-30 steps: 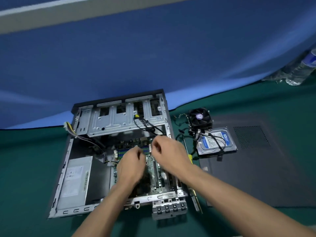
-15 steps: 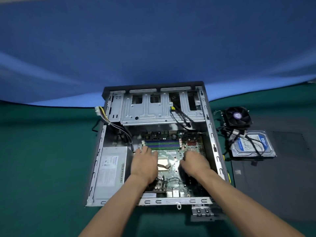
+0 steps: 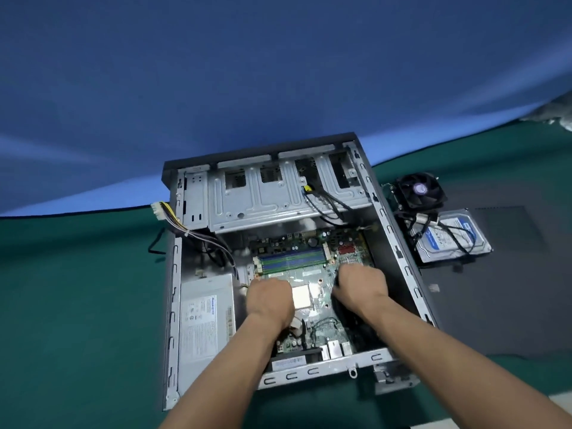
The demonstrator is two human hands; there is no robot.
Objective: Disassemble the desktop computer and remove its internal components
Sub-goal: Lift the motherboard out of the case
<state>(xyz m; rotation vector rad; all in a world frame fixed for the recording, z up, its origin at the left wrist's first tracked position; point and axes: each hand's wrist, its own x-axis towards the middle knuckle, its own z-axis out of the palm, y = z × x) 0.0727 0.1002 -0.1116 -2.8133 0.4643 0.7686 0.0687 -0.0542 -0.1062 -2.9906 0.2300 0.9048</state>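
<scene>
– Hands first: where do they sit?

– Both are down inside the open computer case [image 3: 173, 305], on the green motherboard [image 3: 312, 274]. The left hand [image 3: 270, 300] lies at the board's left side, knuckles up, fingers curled downward; the right hand [image 3: 360, 283] lies at the board's right side, fingers curled over toward the far end. Whether either one actually pinches the board's edge I cannot tell, since the fingertips are hidden beneath the hands.

– And between them?

– A pale square processor socket [image 3: 301, 297], bare and flat. Just beyond the hands run long green and blue memory slots [image 3: 292, 261] across the board.

– What else does the case hold?

– It is a grey sheet-metal shell lying on its side, lid off. A boxy silver power supply [image 3: 205, 323] with a white label fills its near-left part, just beside the left hand. A bundle of coloured wires [image 3: 198, 235] runs out of the case over its left wall to a white plug [image 3: 158, 210]. A stamped metal drive cage [image 3: 278, 199] spans the far end, with black cables [image 3: 328, 205] hanging from it.

– Outside the case?

– On the green table [image 3: 77, 305], toward its right edge, a black cooler fan [image 3: 421, 190] sits next to a hard drive [image 3: 455, 239] with a blue label, black leads draped over it. Both rest on a dark flat side panel [image 3: 510, 305]. A blue cloth backdrop [image 3: 278, 72] rises along the table's far edge
</scene>
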